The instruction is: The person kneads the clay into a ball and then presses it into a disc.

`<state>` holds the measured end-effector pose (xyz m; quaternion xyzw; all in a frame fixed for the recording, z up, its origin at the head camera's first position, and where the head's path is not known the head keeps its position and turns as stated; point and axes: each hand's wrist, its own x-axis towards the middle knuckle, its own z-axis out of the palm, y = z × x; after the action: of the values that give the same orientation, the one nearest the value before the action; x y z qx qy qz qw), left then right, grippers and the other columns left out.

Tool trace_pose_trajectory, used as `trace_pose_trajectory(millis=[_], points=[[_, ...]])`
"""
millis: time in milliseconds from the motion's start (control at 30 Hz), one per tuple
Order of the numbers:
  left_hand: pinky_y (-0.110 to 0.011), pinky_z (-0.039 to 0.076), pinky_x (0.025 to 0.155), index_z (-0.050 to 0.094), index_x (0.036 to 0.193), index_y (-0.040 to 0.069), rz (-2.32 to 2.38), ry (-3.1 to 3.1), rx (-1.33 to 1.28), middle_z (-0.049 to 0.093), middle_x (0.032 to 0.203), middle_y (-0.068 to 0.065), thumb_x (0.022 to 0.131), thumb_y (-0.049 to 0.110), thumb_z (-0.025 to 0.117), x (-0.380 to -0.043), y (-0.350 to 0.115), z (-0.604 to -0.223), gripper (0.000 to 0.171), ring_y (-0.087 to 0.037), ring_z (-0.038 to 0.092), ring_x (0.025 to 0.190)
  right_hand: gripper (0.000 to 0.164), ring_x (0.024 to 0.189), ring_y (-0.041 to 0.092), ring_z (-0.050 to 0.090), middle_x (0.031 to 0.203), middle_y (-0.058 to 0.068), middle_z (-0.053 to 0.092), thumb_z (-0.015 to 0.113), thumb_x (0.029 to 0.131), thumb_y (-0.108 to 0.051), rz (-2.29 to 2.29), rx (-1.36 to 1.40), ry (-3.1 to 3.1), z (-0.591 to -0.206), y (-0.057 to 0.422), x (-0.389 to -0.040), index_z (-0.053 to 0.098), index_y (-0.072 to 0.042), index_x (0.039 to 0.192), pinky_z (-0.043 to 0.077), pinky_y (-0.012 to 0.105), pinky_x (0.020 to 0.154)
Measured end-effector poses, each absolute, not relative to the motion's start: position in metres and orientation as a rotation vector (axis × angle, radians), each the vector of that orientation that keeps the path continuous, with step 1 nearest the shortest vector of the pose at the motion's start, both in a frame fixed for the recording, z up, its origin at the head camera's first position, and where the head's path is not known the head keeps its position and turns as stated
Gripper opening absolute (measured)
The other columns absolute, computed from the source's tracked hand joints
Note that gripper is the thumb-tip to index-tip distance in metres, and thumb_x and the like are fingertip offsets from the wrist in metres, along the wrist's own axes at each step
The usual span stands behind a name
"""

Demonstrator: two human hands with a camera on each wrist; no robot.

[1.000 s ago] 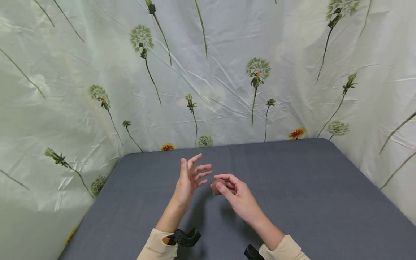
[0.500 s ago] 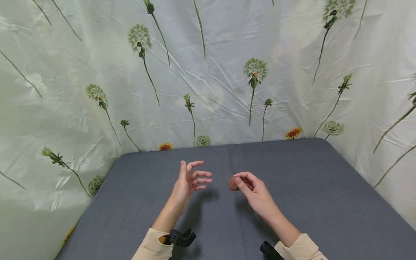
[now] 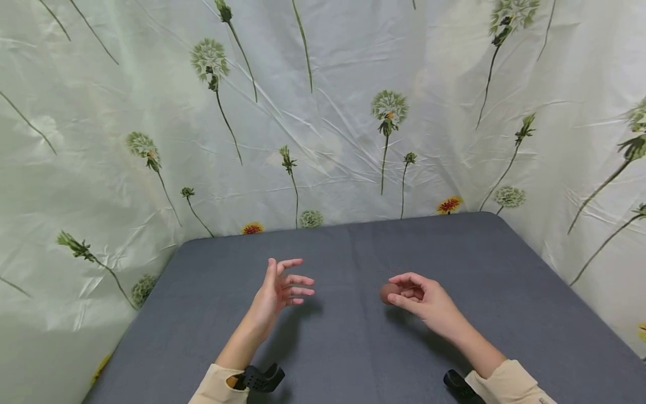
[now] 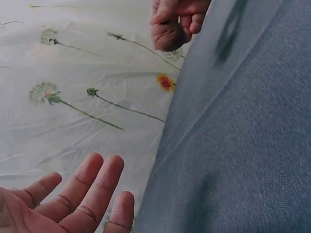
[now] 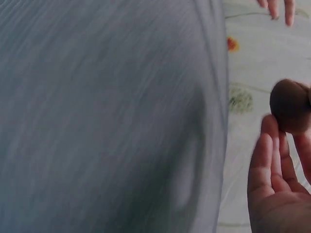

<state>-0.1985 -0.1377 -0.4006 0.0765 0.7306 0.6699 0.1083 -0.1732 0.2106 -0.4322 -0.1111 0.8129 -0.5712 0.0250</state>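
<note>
Between the thumb and fingertips of my right hand (image 3: 429, 303) I hold a smooth, reddish-brown rounded thing (image 3: 390, 293), about the size and shape of an egg. Its free end points left in the head view; the rest is behind my fingers. The right wrist view shows this rounded thing (image 5: 290, 106) from close by, dark against the cloth. My left hand (image 3: 280, 289) is raised over the table to the left, fingers spread and slightly bent, thumb up, palm turned toward the right hand. Nothing is in it. A wide gap separates the two hands.
A grey cloth-covered table (image 3: 343, 348) spreads beneath both hands, which cast shadows on it. Behind it and at both sides hangs a pale curtain (image 3: 323, 129) printed with dandelions. Black straps with camera mounts (image 3: 262, 379) sit at the wrists, by the cream sleeves.
My right hand has moved to the right with the brown rounded thing, away from the left hand. The left hand has shifted slightly left and down. The head view has turned a little right.
</note>
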Motion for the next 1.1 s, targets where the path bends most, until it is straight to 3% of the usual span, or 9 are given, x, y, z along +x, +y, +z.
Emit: trace_pose_trajectory(millis=[333, 600, 900, 1100], points=[[-0.038, 0.055, 0.096, 0.047, 0.157, 0.011, 1.867, 2.158, 0.252, 0.069, 0.136, -0.026, 0.11, 0.072, 0.009, -0.195, -0.154, -0.403, 0.086, -0.024, 0.075, 0.111, 0.036, 0.093, 0.005, 0.07, 0.109, 0.006, 0.076, 0.081, 0.098, -0.027, -1.441, -0.467, 2.563, -0.445, 0.241, -0.177, 0.073, -0.003, 0.123, 0.057, 0.025, 0.08], [-0.04, 0.056, 0.096, 0.049, 0.155, 0.008, 1.812, 2.175, 0.288, 0.068, 0.138, -0.028, 0.113, 0.066, 0.012, -0.192, -0.159, -0.404, 0.081, -0.026, 0.075, 0.113, 0.034, 0.095, 0.006, 0.068, 0.109, 0.002, 0.076, 0.078, 0.101, -0.032, -1.312, -0.465, 2.608, -0.442, 0.243, -0.177, 0.074, -0.007, 0.123, 0.055, 0.025, 0.08], [-0.042, 0.056, 0.098, 0.049, 0.156, 0.01, 1.814, 2.181, 0.265, 0.066, 0.141, -0.027, 0.112, 0.068, 0.012, -0.191, -0.163, -0.4, 0.082, -0.028, 0.075, 0.115, 0.03, 0.099, 0.01, 0.069, 0.114, 0.0, 0.077, 0.061, 0.111, -0.033, -1.221, -0.463, 2.642, -0.434, 0.243, -0.182, 0.075, -0.01, 0.124, 0.054, 0.028, 0.08], [-0.042, 0.057, 0.098, 0.047, 0.157, 0.009, 1.804, 2.184, 0.292, 0.067, 0.14, -0.026, 0.113, 0.066, 0.012, -0.19, -0.163, -0.401, 0.079, -0.026, 0.075, 0.115, 0.031, 0.103, 0.014, 0.071, 0.118, 0.002, 0.077, 0.064, 0.11, -0.034, -1.236, -0.439, 2.634, -0.431, 0.248, -0.179, 0.073, -0.01, 0.128, 0.055, 0.029, 0.083]])
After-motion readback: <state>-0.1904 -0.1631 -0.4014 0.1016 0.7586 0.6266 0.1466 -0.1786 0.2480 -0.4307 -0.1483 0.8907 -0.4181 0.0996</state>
